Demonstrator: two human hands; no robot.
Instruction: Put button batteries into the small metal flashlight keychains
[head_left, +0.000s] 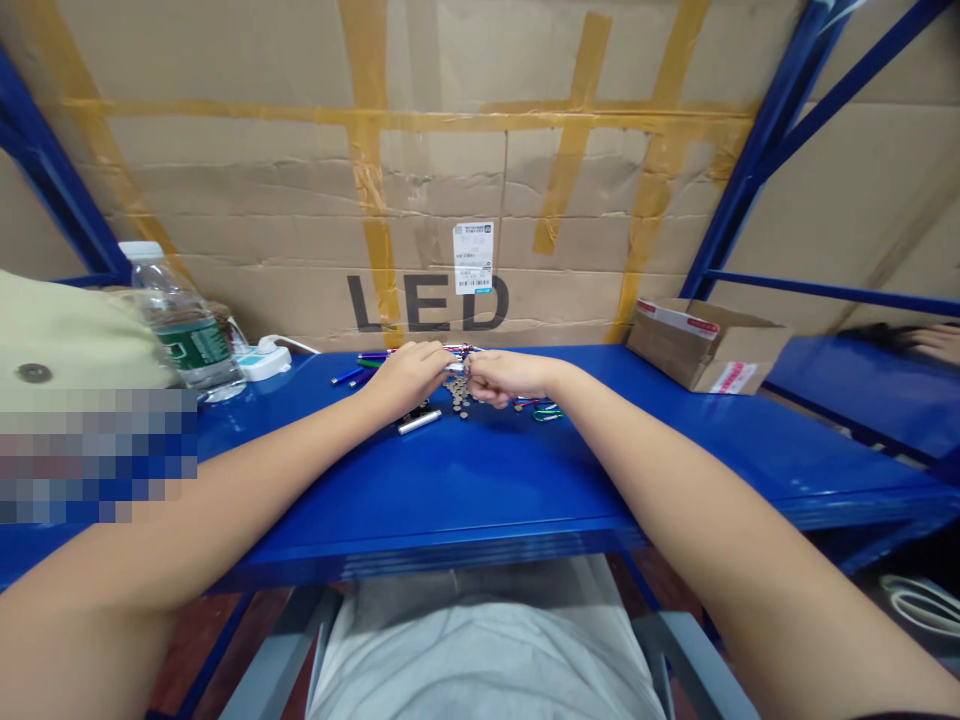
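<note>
My left hand [405, 378] and my right hand [506, 377] meet at the middle of a blue steel shelf [480, 500], their fingertips pinching a small silver cylinder [454, 368]. Just below them lies a heap of small round metal discs [457, 395], probably button cells. A silver metal tube [418, 422] rests near my left hand. Several slim coloured metal sticks [349, 376] lie beyond that hand. Small coloured carabiners [546, 413] lie by my right hand. More coloured pieces [459, 349] sit behind my fingers, partly hidden.
A water bottle [176, 320] and a white power strip [262, 360] stand at the left, partly behind a beige cloth item [52, 335]. A small cardboard box [705, 345] sits at the right. Taped cardboard [427, 200] backs the shelf. Another person's hand [934, 343] rests at far right.
</note>
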